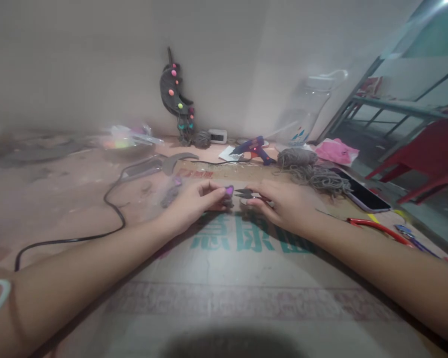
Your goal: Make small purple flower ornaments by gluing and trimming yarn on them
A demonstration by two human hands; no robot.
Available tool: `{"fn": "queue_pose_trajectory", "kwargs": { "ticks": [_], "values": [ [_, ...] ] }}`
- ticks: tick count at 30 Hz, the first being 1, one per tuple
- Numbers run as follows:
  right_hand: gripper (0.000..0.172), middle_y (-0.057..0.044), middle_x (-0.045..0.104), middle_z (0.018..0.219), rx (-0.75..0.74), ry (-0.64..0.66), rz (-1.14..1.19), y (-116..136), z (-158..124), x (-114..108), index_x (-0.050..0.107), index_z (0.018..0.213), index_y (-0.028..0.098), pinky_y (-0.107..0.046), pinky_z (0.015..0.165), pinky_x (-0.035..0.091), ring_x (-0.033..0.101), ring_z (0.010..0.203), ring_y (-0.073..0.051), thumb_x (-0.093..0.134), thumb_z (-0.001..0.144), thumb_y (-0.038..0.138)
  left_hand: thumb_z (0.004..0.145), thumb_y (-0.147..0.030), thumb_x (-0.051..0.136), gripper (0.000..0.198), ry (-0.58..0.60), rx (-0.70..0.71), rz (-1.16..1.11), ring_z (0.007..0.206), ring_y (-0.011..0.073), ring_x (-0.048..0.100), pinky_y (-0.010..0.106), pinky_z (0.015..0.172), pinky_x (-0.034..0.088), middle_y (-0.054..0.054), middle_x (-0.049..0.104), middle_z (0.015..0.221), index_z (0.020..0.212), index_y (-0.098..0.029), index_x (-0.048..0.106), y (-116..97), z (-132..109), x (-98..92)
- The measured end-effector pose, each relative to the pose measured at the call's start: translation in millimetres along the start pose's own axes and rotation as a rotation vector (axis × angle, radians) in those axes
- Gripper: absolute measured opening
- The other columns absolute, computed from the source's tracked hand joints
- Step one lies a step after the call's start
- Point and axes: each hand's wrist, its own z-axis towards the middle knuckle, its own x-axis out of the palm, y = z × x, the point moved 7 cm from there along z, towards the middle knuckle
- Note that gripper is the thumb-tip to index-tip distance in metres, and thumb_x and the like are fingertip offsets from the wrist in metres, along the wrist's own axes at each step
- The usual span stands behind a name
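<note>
Between the fingertips of my left hand (199,201) is a small grey yarn piece with a purple spot (229,191). My right hand (283,204) is closed around thread snips (243,193), whose two dark pointed blades are parted and face that piece from the right, close beside it. The handles are mostly hidden by my fingers. Both hands are over a cardboard sheet (216,268) with green printed characters. Left of my left hand lies a blurred grey yarn strand with a purple bit (170,194).
A glue gun (252,146) with a black cord (114,209) lies behind my hands. Against the wall leans a grey crescent decoration (169,89) with coloured balls. Grey yarn (313,174), a phone (362,191), red-handled pliers (381,228) and a clear jug (309,109) are at right.
</note>
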Motion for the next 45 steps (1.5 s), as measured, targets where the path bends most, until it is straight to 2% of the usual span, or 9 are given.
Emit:
{"fn": "queue_pose_trajectory", "kwargs": {
  "ticks": [10, 20, 31, 37, 45],
  "values": [
    [0.033, -0.008, 0.072, 0.087, 0.045, 0.005, 0.074, -2, 0, 11, 0.066, 0.112, 0.015, -0.030, 0.066, 0.046, 0.065, 0.075, -0.020, 0.049, 0.099, 0.040, 0.081, -0.032, 0.074, 0.021, 0.019, 0.006, 0.048, 0.079, 0.0154, 0.069, 0.031, 0.082, 0.054, 0.003, 0.071, 0.083, 0.082, -0.014, 0.063, -2, -3, 2.6],
    [0.031, -0.007, 0.070, 0.079, 0.022, -0.035, 0.058, -1, 0, 11, 0.068, 0.106, 0.012, -0.027, 0.062, 0.043, 0.063, 0.067, -0.017, 0.052, 0.098, 0.036, 0.082, -0.034, 0.074, 0.025, 0.042, 0.008, 0.061, 0.080, 0.0165, 0.070, 0.033, 0.084, 0.052, 0.003, 0.070, 0.086, 0.086, -0.013, 0.061, -1, -3, 2.8],
    [0.031, -0.005, 0.069, 0.073, 0.039, -0.027, 0.053, -4, 0, 13, 0.071, 0.101, 0.015, -0.026, 0.058, 0.039, 0.059, 0.062, -0.015, 0.049, 0.100, 0.037, 0.081, -0.035, 0.074, 0.026, 0.081, -0.016, 0.045, 0.080, 0.0176, 0.071, 0.034, 0.085, 0.052, 0.003, 0.071, 0.087, 0.084, -0.014, 0.060, 2, -1, 4.1],
    [0.029, -0.005, 0.069, 0.076, 0.010, -0.041, 0.059, -2, -1, 12, 0.071, 0.101, 0.015, -0.026, 0.059, 0.040, 0.061, 0.065, -0.015, 0.050, 0.099, 0.035, 0.082, -0.035, 0.073, 0.025, 0.065, -0.009, 0.060, 0.082, 0.0174, 0.071, 0.033, 0.084, 0.052, 0.004, 0.071, 0.088, 0.084, -0.014, 0.061, 3, -1, 2.9],
    [0.033, -0.008, 0.072, 0.086, 0.052, -0.011, 0.116, -3, -2, 9, 0.068, 0.110, 0.012, -0.029, 0.065, 0.046, 0.063, 0.071, -0.018, 0.053, 0.097, 0.038, 0.080, -0.037, 0.075, 0.027, 0.060, -0.005, 0.047, 0.081, 0.0153, 0.069, 0.032, 0.085, 0.051, 0.002, 0.069, 0.085, 0.082, -0.014, 0.061, 3, 0, 1.8]
  ]
}}
